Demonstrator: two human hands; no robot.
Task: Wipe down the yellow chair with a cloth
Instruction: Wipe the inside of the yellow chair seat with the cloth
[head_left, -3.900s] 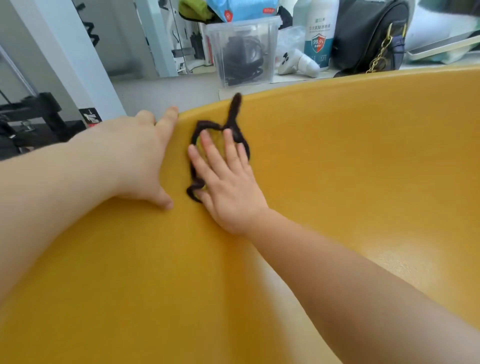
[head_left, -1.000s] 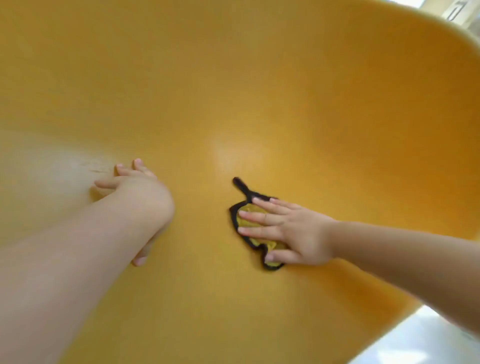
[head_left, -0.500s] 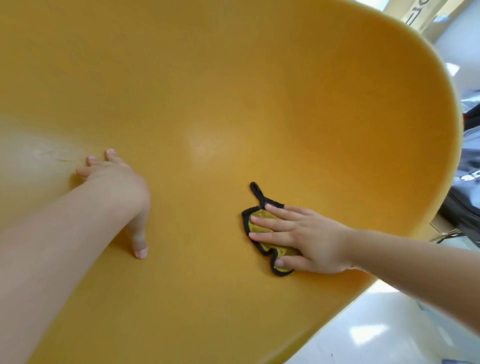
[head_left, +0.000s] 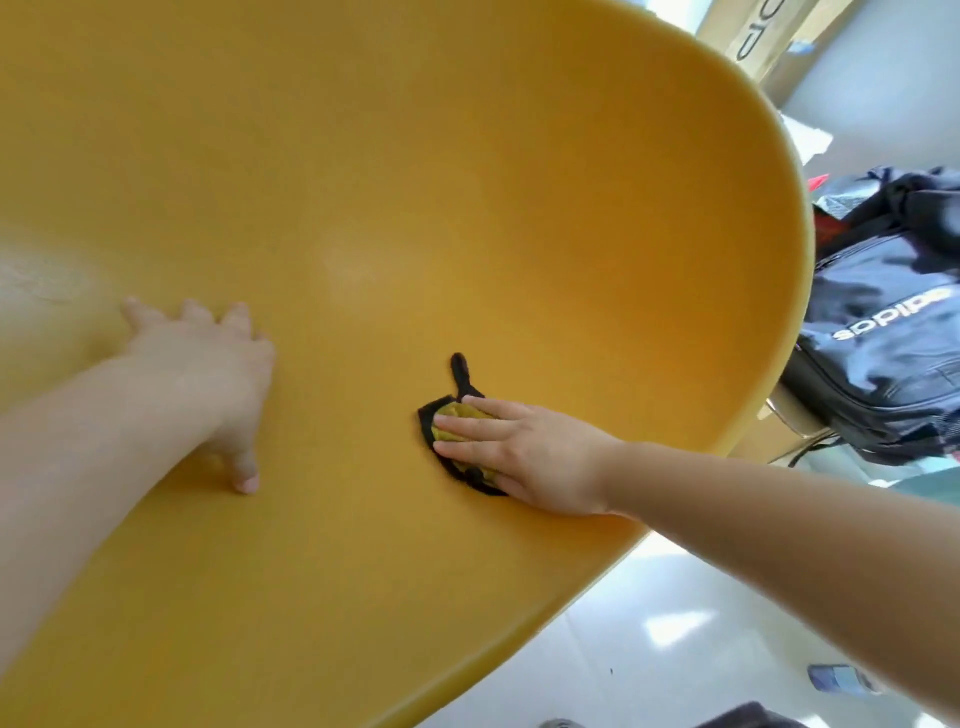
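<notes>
The yellow chair (head_left: 467, 182) fills most of the head view as a wide curved plastic shell. A small yellow cloth (head_left: 452, 410) with a black border and a black loop lies on the seat right of centre. My right hand (head_left: 530, 449) lies flat on the cloth with fingers stretched out, pressing it to the shell and hiding most of it. My left hand (head_left: 208, 374) rests flat on the bare shell to the left, fingers spread, holding nothing.
A dark sports bag (head_left: 883, 332) stands just beyond the chair's right rim. Cardboard boxes (head_left: 769, 36) sit at the top right. Pale glossy floor (head_left: 675, 639) shows at the bottom right, with a small blue-grey object (head_left: 839, 678) lying on it.
My right hand and the cloth have slid down from the chair's top rim onto the seat, then a little rightward. My left hand moved from the rim down to the shell's left side.
</notes>
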